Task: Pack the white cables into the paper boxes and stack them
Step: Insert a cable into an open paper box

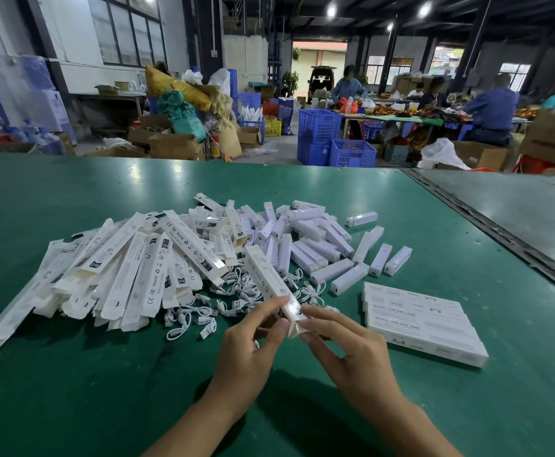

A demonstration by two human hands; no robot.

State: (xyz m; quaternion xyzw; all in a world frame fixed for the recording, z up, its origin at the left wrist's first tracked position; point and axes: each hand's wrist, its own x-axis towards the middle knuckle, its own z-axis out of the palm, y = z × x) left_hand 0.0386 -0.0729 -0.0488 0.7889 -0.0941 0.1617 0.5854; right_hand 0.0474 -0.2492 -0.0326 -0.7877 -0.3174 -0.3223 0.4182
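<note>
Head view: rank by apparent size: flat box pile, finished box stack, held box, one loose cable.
1. flat box pile, widest by far
2. finished box stack
3. held box, pointing away from the camera, so foreshortened
4. loose cable, clearly smallest

Flat paper boxes (187,246): "CE FC RoHS", "Made in China". Stacked boxes (425,325): "SMART SENSOR LAMP".

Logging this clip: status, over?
Box held: left hand and right hand pinch long white paper box at near end. Beneath, short white cables loose on green table. Nothing blocking.
</note>
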